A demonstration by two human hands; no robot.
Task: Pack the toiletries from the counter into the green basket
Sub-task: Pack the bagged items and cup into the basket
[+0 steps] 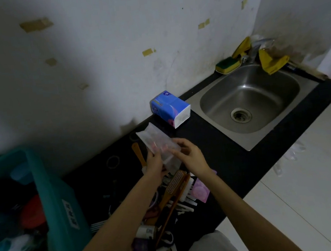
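Observation:
Both hands hold a clear plastic packet (155, 142) with small pink items inside, lifted above the black counter (222, 156). My left hand (154, 164) grips its lower left side. My right hand (189, 153) pinches its right edge. The green basket (52, 193) stands at the left and holds several items, among them something red. Below my hands lies a pile of toiletries: a wooden brush (174, 189), a white brush (186, 193), a pink packet (201, 192) and smaller items in shadow. A blue tissue pack (168, 108) sits near the wall.
A steel sink (249, 102) is set into the counter at the right, with a sponge (227, 65) and yellow cloths (271, 62) behind it. A hair band ring (112, 162) lies on the counter. White floor tiles (312, 170) run along the counter's right edge.

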